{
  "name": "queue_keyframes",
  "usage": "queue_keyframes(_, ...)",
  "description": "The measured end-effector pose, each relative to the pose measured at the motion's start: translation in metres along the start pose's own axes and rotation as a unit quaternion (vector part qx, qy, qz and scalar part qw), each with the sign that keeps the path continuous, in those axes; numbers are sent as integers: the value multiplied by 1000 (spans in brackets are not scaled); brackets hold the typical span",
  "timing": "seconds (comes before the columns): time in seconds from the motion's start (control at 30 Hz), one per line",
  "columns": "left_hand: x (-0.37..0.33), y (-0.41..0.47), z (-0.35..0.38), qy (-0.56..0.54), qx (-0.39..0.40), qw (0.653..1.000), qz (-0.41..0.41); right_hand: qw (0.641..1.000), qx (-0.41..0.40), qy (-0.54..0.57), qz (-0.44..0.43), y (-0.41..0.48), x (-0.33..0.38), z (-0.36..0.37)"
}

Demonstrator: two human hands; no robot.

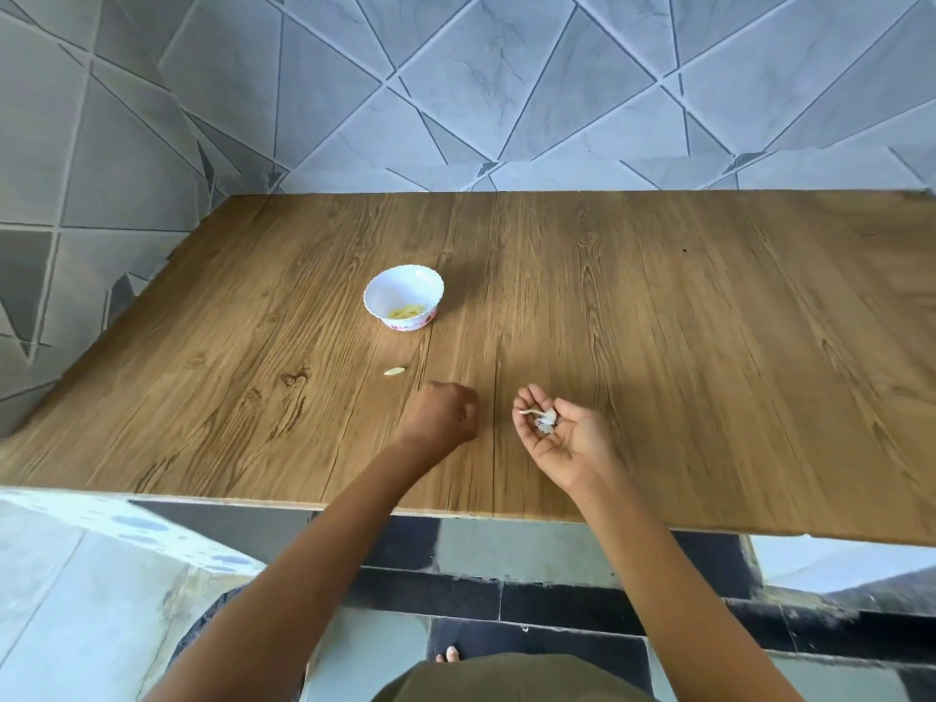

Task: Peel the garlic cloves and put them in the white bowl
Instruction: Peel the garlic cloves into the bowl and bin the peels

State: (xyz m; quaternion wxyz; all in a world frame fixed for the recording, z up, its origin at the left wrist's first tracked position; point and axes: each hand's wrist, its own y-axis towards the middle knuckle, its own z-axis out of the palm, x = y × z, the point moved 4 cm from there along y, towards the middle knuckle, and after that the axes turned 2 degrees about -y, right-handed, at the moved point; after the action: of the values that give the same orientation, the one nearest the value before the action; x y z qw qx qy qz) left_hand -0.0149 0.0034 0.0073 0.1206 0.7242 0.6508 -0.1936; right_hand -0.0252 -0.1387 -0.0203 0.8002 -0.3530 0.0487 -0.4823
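**A:** Starting big: where is everything on the wooden table (658,321)?

**B:** The white bowl (400,285) stands at eleven o'clock from the left hand (445,415), with pale yellow peeled cloves (406,312) in its bottom. One loose clove (394,371) lies on the wood at ten o'clock from that hand, near it but apart, between hand and bowl.

**A:** And the hands?

**B:** The left one hovers knuckles-up, fingers curled under. I cannot tell whether anything is inside. The right hand (567,438), at three o'clock from it, is turned palm-up and loosely cupped, cradling white papery skins (546,422) and a thin stalk-like scrap.

**A:** How would that loose clove handle?

**B:** It is light and firm, I'd judge, and probably slick if bare. I can't make out whether skin clings to it. A thumb-and-forefinger pinch across its plump middle seems safest, because the tapered tips would likely squirt free.

**A:** The skins?

**B:** They look featherweight and brittle. A tilt of the palm or a draught could scatter them.
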Motion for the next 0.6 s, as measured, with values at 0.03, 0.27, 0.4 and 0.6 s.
queue_keyframes(0.03,9,2,-9,-59,-7,998,-31,1000,1,-6,6,0,-1,1)
queue_keyframes(0.27,-21,-1,-41,-229,-18,973,23,999,-10,-40,29,4,-8,13)
queue_keyframes(0.4,-47,-5,-39,-108,-24,987,119,997,-25,-60,31,5,-15,21)
queue_keyframes(0.6,-49,-6,-38,-71,-61,989,113,997,-20,-58,38,5,-17,26)
